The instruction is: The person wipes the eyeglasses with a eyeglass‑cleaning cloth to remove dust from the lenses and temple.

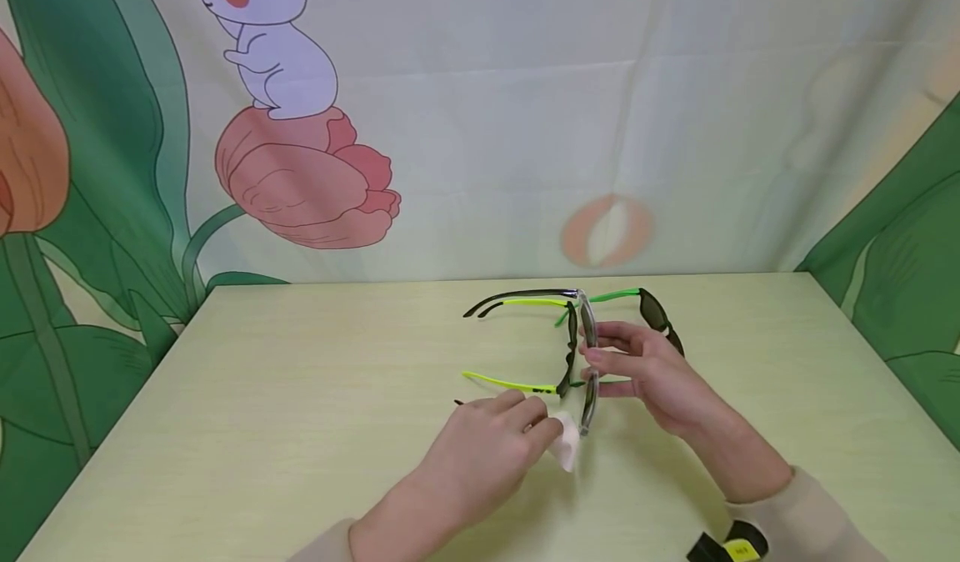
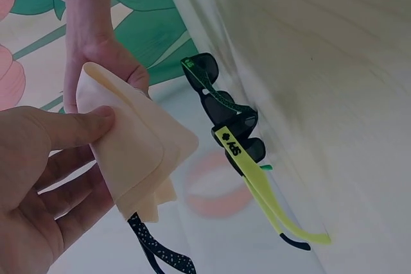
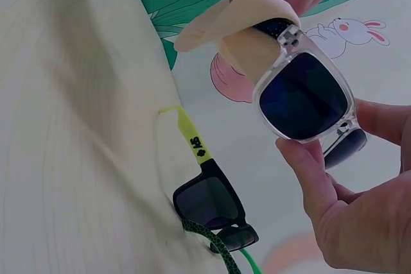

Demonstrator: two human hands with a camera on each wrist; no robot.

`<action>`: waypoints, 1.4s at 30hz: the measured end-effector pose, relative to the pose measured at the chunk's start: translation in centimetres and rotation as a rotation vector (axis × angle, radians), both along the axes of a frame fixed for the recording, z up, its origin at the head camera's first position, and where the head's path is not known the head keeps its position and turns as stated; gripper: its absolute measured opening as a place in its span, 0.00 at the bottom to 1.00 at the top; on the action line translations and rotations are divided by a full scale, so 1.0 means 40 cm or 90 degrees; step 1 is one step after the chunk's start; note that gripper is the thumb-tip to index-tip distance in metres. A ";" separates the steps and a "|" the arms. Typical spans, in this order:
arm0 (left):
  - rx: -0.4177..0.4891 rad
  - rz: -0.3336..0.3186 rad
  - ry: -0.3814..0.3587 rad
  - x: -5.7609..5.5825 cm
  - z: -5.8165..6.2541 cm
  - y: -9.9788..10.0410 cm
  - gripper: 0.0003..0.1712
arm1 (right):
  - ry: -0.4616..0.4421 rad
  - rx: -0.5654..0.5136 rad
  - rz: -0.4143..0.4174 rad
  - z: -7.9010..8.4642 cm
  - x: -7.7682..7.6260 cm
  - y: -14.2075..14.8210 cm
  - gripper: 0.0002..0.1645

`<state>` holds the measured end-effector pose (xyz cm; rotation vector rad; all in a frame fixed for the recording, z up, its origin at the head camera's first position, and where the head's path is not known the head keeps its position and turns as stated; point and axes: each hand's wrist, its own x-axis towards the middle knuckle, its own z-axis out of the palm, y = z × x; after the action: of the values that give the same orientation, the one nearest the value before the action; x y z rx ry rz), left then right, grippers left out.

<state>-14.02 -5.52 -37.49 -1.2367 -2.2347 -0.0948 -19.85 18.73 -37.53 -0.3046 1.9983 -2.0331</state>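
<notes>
My right hand (image 1: 660, 370) pinches a pair of sunglasses (image 3: 305, 94) near the bridge, holding them above the table. They have a clear frame, dark lenses and black speckled temples. My left hand (image 1: 483, 445) grips a pale, folded cleaning cloth (image 2: 138, 139), thumb on top. In the left wrist view the cloth is wrapped over one temple, whose speckled tip (image 2: 170, 255) sticks out below it. From the right wrist, the cloth reaches up to the hinge beside the near lens. The rest of that temple is hidden under the cloth.
Behind the held pair, sunglasses with yellow temples (image 1: 517, 383) stand on the light wooden table (image 1: 300, 429). Close by on the right is another dark-lensed pair with green temples (image 1: 654, 309). A printed curtain (image 1: 480, 128) hangs along the table's back edge.
</notes>
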 end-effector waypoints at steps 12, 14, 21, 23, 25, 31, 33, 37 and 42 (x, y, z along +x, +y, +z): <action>-0.018 0.020 -0.069 0.003 0.000 -0.006 0.13 | 0.002 0.035 0.015 0.004 -0.002 0.007 0.33; -0.013 0.020 -0.074 0.003 0.000 -0.008 0.15 | 0.002 0.039 0.017 0.004 -0.003 0.012 0.33; 0.008 0.026 -0.070 -0.005 -0.005 -0.022 0.17 | -0.006 0.040 0.022 0.001 -0.010 0.032 0.34; 0.012 0.026 -0.072 -0.007 -0.006 -0.026 0.17 | -0.007 0.040 0.023 0.000 -0.012 0.035 0.34; 0.016 0.026 -0.074 -0.007 -0.006 -0.030 0.15 | -0.007 0.038 0.025 -0.001 -0.013 0.038 0.34; 0.033 0.035 -0.088 -0.011 -0.013 -0.045 0.14 | -0.005 0.041 0.036 0.000 -0.014 0.046 0.35; 0.037 0.035 -0.091 -0.012 -0.015 -0.050 0.15 | -0.005 0.044 0.040 0.001 -0.015 0.049 0.35; 0.039 0.030 -0.099 -0.012 -0.018 -0.060 0.15 | -0.007 0.048 0.045 0.004 -0.015 0.058 0.35; 0.041 0.028 -0.121 -0.016 -0.024 -0.069 0.14 | -0.006 0.051 0.054 0.001 -0.015 0.071 0.35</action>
<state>-14.66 -8.29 -38.47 -1.1870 -2.3986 -0.2764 -20.45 21.55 -37.48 -0.3553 2.0198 -1.8941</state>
